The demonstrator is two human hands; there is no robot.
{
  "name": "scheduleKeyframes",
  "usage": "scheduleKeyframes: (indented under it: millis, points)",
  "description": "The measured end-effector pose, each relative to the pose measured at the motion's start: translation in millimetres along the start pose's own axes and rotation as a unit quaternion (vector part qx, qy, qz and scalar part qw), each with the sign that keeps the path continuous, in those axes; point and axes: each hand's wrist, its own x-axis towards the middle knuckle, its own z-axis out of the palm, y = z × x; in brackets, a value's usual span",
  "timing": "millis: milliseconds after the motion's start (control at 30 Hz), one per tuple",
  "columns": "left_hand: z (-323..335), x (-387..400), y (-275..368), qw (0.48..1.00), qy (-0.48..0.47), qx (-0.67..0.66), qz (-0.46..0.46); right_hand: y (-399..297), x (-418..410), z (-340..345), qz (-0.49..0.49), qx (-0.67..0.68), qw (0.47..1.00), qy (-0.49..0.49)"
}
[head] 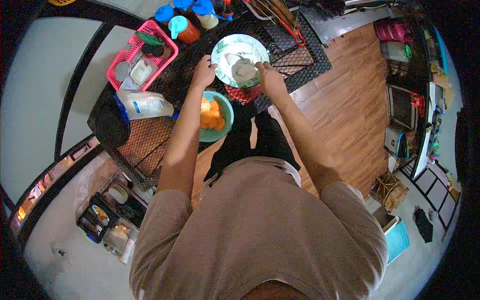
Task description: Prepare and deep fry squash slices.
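A pale round bowl (218, 75) with white powder (229, 59) in it is held above a black metal mesh table. My left hand (204, 73) grips its left rim, with the thumb near the edge. At the right rim is my right hand (272, 79), its fingers curled and reaching just inside. Whether those fingers pinch the rim or a utensil is unclear. A darker round patch, perhaps a shadow, covers part of the powder. Below my left hand, a turquoise plastic basket (226, 125) contains orange vegetable pieces (213, 117), partly hidden by my left forearm.
Left on the mesh table (144, 144) are a pink plastic basket (170, 47) with containers and a plastic bag (148, 104). Blue-lidded jars (205, 17) and a turquoise-lidded jug (187, 33) line the back. Red-handled tongs (294, 34) lie rear right. A red object (243, 93) shows beneath the bowl.
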Motion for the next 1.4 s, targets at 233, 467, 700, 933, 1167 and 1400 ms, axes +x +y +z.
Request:
scheduleKeyframes:
  millis: [233, 467, 700, 933, 1167, 1400]
  points:
    - [2.8, -3.8, 12.0, 0.996, -0.031, -0.071, -0.032, -5.6, -10.8, -32.4, -0.087, -0.038, 0.995, -0.035]
    - [-3.4, 6.0, -10.0, 0.997, -0.019, -0.074, -0.017, 6.5, 39.8, -34.6, -0.042, -0.055, 0.996, 0.062]
    - [-1.7, 6.4, 1.6, 0.998, -0.028, -0.054, 0.003, 29.3, 60.0, -8.5, -0.150, -0.036, 0.988, -0.014]
    - [-7.8, -2.4, 9.7, 0.999, -0.042, -0.014, 0.003, 31.6, 48.8, -69.8, -0.240, -0.087, 0.966, -0.033]
    - [-1.2, 5.0, 4.0, 0.997, -0.046, -0.057, -0.015, 53.9, -1.8, -60.9, -0.137, -0.092, 0.983, -0.074]
    - [0.6, 7.1, -9.2, 0.999, -0.024, -0.038, -0.008, 22.1, 2.5, -35.0, -0.107, -0.024, 0.993, -0.041]
